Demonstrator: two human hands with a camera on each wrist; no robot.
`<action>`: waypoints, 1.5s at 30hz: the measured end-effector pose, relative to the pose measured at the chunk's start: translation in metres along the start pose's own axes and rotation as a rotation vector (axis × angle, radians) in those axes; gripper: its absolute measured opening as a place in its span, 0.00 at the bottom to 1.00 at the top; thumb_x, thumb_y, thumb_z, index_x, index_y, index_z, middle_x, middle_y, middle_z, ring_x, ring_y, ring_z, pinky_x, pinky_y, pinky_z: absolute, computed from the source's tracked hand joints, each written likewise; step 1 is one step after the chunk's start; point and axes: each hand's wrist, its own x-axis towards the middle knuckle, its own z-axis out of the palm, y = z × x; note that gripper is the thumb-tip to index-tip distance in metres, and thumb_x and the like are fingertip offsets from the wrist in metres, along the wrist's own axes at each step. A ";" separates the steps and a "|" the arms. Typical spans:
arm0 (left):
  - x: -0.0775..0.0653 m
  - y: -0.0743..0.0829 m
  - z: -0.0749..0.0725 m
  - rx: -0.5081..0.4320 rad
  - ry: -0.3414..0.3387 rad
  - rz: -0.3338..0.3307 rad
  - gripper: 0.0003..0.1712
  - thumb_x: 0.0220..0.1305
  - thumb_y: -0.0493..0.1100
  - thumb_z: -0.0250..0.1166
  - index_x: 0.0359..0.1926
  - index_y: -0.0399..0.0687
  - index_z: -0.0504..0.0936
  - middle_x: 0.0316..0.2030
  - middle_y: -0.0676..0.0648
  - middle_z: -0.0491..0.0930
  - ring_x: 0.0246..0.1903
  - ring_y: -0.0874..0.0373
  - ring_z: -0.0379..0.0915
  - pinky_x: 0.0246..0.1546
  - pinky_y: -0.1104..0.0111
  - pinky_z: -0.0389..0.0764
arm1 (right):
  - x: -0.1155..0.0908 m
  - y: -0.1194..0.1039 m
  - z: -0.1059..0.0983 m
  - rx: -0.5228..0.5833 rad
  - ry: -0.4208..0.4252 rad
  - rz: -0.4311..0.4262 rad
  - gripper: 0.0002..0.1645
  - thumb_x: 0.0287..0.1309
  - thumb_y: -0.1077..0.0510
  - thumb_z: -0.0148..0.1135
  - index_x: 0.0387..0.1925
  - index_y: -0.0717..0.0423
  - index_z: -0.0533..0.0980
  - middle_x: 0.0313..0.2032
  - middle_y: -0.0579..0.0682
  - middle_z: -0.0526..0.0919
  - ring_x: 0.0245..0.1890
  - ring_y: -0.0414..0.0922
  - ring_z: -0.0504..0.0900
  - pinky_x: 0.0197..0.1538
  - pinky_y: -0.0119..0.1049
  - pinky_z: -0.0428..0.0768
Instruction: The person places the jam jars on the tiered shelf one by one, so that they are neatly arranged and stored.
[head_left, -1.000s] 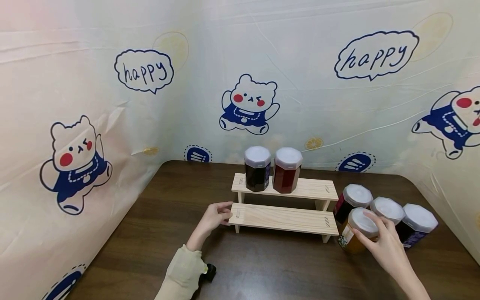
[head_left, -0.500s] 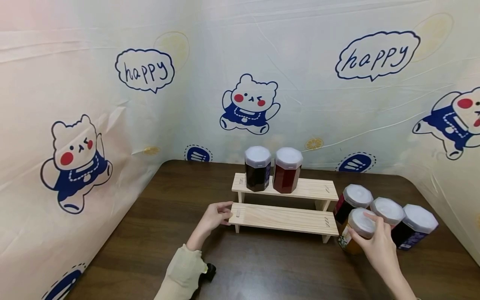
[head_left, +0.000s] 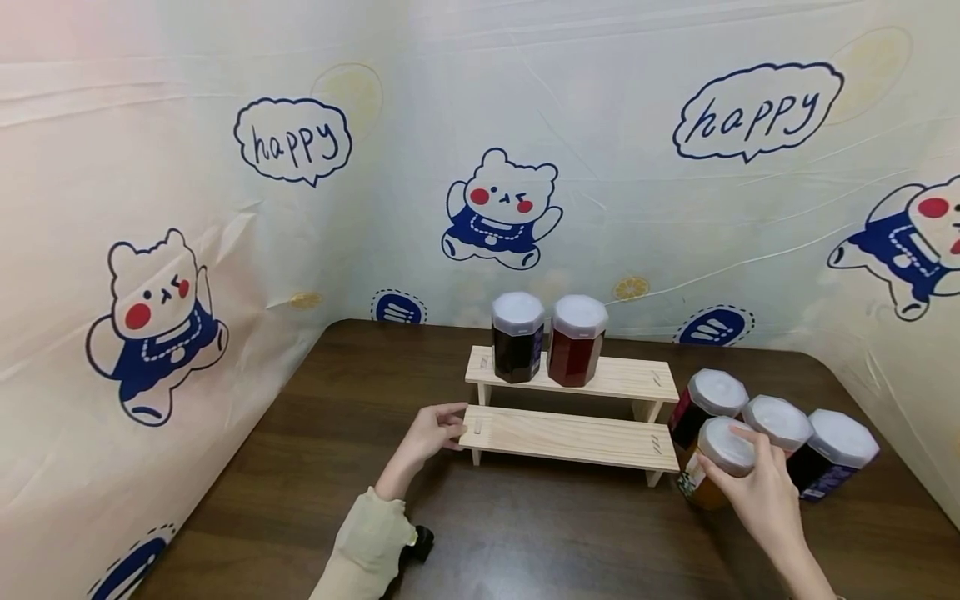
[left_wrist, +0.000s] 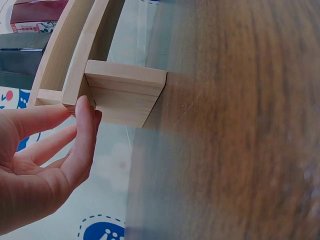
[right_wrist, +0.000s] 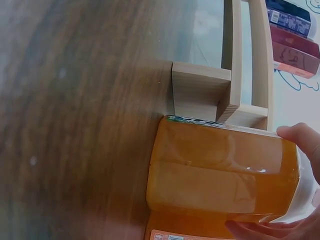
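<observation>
My left hand [head_left: 433,433] pinches the left end of the lower board of a two-step wooden shelf [head_left: 570,435]. In the left wrist view the thumb and fingertips [left_wrist: 86,112] meet at the board's corner. At the shelf's right end, my right hand [head_left: 761,492] grips an orange jar [head_left: 705,490] near its white lid, thumb on one side and fingers on the other. The jar [right_wrist: 225,172] is upright, its base right at the table. On the upper board stand a dark jar [head_left: 517,350] and a red jar [head_left: 574,354], side by side at the left.
Behind and right of the held jar stand a dark red jar [head_left: 693,417], a white-lidded jar [head_left: 776,419] partly hidden by the right hand, and a dark purple jar [head_left: 828,458]. The brown wooden table [head_left: 360,375] is backed by a printed cloth [head_left: 600,208].
My right hand has shifted slightly left, and its grip round the orange jar's top has tightened. The left hand stays on the shelf; the jars stay where they stood.
</observation>
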 end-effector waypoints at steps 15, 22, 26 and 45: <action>0.000 0.001 0.000 -0.005 -0.006 -0.010 0.22 0.53 0.25 0.56 0.52 0.26 0.70 0.29 0.39 0.75 0.23 0.60 0.71 0.24 0.64 0.82 | -0.001 -0.005 -0.001 0.037 0.159 -0.074 0.35 0.28 0.57 0.74 0.46 0.56 0.72 0.39 0.66 0.71 0.40 0.64 0.69 0.31 0.60 0.67; -0.001 0.001 -0.001 -0.007 -0.004 0.006 0.22 0.53 0.25 0.56 0.52 0.25 0.69 0.28 0.39 0.74 0.23 0.60 0.69 0.24 0.63 0.82 | 0.008 0.010 0.002 0.043 0.210 -0.140 0.39 0.25 0.54 0.76 0.48 0.49 0.74 0.40 0.64 0.72 0.42 0.61 0.69 0.36 0.56 0.68; 0.000 0.000 0.000 -0.002 0.004 0.002 0.22 0.53 0.24 0.56 0.51 0.26 0.70 0.28 0.40 0.74 0.23 0.60 0.69 0.24 0.64 0.82 | 0.006 -0.016 -0.015 0.050 0.190 -0.147 0.36 0.25 0.59 0.75 0.46 0.56 0.74 0.39 0.66 0.72 0.41 0.62 0.69 0.34 0.59 0.66; 0.000 -0.001 0.000 0.005 -0.004 0.009 0.22 0.53 0.25 0.56 0.51 0.25 0.70 0.27 0.40 0.74 0.23 0.60 0.69 0.24 0.62 0.82 | 0.020 -0.054 -0.037 0.068 0.108 -0.186 0.36 0.28 0.61 0.74 0.46 0.60 0.71 0.44 0.64 0.72 0.44 0.60 0.69 0.37 0.57 0.67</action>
